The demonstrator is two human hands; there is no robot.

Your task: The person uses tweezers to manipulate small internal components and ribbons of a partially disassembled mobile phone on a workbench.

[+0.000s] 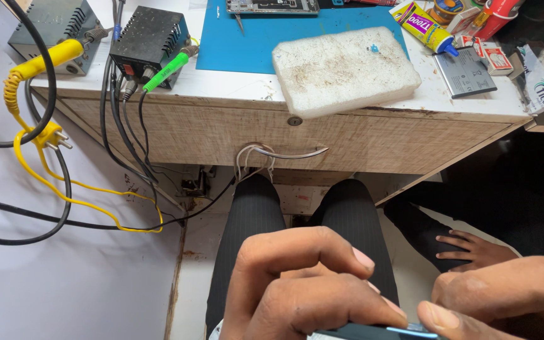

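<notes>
Low in the head view, over my lap in dark striped trousers, my left hand (297, 286) curls its fingers around the top edge of a dark flat phone-like device (373, 331), only a thin strip of which shows at the bottom edge. My right hand (505, 296) grips the same device from the right, thumb pressed along its edge. Most of the device is cut off by the frame.
A wooden desk with a drawer handle (284, 152) stands ahead. On it lie a blue mat (247, 38), a white foam block (344, 68), a glue tube (424, 26), a flat battery (467, 72), two black boxes with cables. Another person's hand (473, 249) rests at right.
</notes>
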